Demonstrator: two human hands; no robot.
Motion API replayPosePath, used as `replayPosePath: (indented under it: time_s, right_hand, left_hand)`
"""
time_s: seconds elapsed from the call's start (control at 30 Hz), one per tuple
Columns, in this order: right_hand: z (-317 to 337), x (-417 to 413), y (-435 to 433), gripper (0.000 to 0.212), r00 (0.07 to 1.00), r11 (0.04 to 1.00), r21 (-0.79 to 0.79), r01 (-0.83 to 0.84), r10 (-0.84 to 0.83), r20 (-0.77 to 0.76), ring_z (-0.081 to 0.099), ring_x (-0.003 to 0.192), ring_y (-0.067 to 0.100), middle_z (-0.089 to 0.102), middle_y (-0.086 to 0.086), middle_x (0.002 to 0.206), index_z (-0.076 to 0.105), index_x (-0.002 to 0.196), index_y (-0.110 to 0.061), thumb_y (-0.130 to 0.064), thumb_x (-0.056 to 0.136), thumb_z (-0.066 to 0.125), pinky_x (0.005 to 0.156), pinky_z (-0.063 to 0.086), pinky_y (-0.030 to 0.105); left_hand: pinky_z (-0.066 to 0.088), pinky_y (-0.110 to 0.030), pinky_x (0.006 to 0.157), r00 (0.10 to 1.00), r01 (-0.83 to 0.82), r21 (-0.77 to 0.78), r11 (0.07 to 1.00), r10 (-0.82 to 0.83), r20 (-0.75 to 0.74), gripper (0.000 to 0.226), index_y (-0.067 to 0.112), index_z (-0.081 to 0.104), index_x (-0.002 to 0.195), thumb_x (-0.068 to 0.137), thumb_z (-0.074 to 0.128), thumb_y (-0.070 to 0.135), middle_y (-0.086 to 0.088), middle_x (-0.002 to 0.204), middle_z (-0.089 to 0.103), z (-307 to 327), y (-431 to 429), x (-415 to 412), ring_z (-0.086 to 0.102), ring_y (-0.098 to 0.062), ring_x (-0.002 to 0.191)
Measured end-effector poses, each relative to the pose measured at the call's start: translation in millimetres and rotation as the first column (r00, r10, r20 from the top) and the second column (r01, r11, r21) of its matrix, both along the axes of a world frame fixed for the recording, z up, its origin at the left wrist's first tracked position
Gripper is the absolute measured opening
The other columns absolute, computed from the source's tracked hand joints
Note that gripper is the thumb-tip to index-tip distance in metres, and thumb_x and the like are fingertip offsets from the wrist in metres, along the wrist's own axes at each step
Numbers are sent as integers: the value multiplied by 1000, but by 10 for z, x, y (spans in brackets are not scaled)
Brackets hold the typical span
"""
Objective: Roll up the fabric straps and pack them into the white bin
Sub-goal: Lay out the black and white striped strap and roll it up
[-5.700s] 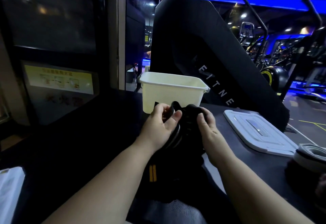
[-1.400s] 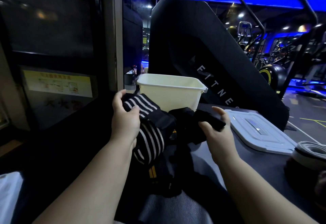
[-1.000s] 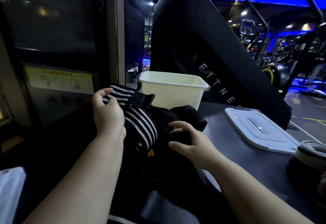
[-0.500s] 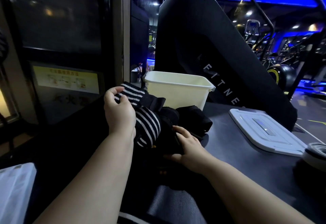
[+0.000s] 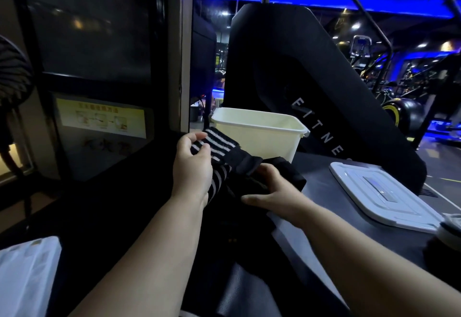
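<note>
A black fabric strap with white stripes (image 5: pixel 220 147) stretches across the dark table, just in front of the white bin (image 5: pixel 259 131). My left hand (image 5: pixel 192 167) holds its striped end, thumb and fingers curled round the edge. My right hand (image 5: pixel 274 189) grips the black part of the strap (image 5: pixel 287 170) lower down, next to the bin's front corner. The strap's dark tail hangs toward me and is lost in shadow. The bin stands upright, and its inside is not visible.
The bin's white lid (image 5: pixel 384 194) lies flat on the table at the right. A rolled light strap (image 5: pixel 451 228) sits at the right edge. A white bag (image 5: pixel 25 271) is at the lower left. A black fitness machine (image 5: pixel 311 87) rises behind the bin.
My left hand has drawn the striped end out from the bundle and up to the left. My right hand dropped onto the black part and shifted its hold there.
</note>
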State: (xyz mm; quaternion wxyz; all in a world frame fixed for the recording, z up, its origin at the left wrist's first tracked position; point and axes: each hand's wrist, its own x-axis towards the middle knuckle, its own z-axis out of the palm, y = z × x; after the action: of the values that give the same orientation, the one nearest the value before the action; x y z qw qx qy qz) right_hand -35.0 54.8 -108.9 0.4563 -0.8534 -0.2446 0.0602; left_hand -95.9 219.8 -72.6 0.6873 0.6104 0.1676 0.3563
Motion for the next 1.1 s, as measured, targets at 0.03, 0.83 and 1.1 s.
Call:
replayPosePath:
  time_s: [0.03, 0.83, 1.1]
  right_hand:
    - [80, -38, -74, 53, 999, 996, 82, 33, -33, -5, 56, 114, 10, 59, -4, 124, 52, 118, -29, -20, 71, 74, 97, 46, 29]
    - [255, -1550, -1714, 24, 925, 926, 36, 377, -374, -71, 62, 59, 8, 70, -2, 76, 66, 96, -27, -14, 78, 75, 57, 49, 24]
    - [-52, -1735, -2277, 30, 858, 847, -143, 512, -496, 134, 58, 86, 15, 65, -1, 97, 60, 98, -30, -27, 77, 80, 72, 37, 22]
  left_hand:
    - [36, -10, 45, 1000, 9, 24, 1000, -9, 0, 20, 23, 58, 114, 99, 49, 14, 10, 78, 52, 5, -50, -12, 42, -4, 59]
    - [43, -32, 97, 930, 350, 805, 480, -70, -362, 46, 37, 54, 125, 82, 68, 45, 10, 117, 54, -540, -1458, -1334, 46, -16, 117]
    - [40, -39, 101, 840, 530, 804, 268, -41, -540, 32, 35, 61, 118, 90, 56, 51, 11, 118, 46, -627, -1751, -1564, 30, -13, 128]
